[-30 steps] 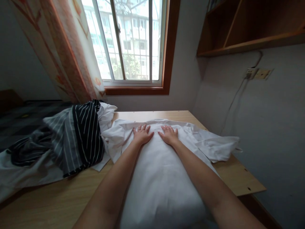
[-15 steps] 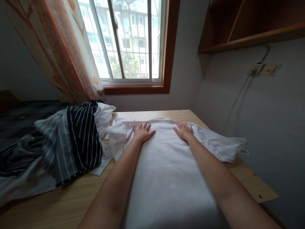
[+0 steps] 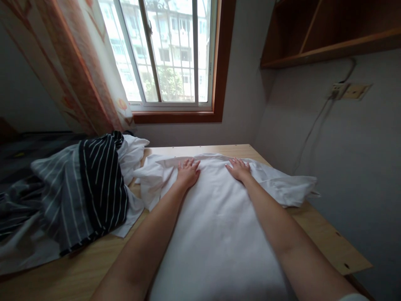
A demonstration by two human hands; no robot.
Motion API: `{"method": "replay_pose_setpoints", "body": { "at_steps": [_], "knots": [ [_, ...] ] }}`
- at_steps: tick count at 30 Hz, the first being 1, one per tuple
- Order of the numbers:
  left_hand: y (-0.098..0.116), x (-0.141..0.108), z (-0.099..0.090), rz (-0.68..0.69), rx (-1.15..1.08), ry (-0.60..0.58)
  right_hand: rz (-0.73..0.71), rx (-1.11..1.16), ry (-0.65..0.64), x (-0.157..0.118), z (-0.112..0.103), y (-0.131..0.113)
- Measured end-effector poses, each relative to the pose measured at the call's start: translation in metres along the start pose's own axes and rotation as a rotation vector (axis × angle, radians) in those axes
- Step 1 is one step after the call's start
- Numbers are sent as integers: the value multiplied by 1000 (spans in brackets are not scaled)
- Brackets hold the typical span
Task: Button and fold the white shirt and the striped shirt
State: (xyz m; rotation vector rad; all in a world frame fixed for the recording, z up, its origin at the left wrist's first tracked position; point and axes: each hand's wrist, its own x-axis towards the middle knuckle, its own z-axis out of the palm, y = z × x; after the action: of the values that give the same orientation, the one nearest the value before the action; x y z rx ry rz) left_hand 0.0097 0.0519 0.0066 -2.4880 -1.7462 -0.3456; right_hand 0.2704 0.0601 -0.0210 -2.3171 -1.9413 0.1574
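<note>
A white shirt (image 3: pixel 219 217) lies spread on a light wooden table, its collar end toward the window and its sleeves out to both sides. My left hand (image 3: pixel 188 172) rests on the shirt's upper left part, fingers spread and palm down. Across from it, my right hand (image 3: pixel 239 169) presses flat on the upper right part, fingers also apart. Neither hand grips the cloth. The near end of the shirt runs out of view at the bottom, between my forearms.
To the left lies a heap of clothes with a black-and-grey striped garment (image 3: pixel 103 188) and white cloth (image 3: pixel 133 152). The wooden table (image 3: pixel 332 242) meets the wall near a power socket (image 3: pixel 340 90) with a hanging cord. A shelf (image 3: pixel 332 48) juts out at upper right; a curtain (image 3: pixel 72 71) hangs left.
Both hands stay flat on the shirt and have shifted only slightly. The shirt's right sleeve end sits a little further left and higher. The view has moved slightly.
</note>
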Motion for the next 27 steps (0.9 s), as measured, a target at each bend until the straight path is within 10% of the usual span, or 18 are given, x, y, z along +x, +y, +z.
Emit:
{"method": "replay_pose_setpoints", "body": {
  "at_steps": [6, 19, 27],
  "knots": [
    [27, 3, 5, 302, -81, -55, -5, 22, 12, -3, -1, 0],
    [30, 2, 7, 269, -82, -177, -55, 65, 144, -10, -7, 1],
    [43, -19, -10, 68, 74, -58, -216, 124, 24, -39, -8, -69]
  ]
}}
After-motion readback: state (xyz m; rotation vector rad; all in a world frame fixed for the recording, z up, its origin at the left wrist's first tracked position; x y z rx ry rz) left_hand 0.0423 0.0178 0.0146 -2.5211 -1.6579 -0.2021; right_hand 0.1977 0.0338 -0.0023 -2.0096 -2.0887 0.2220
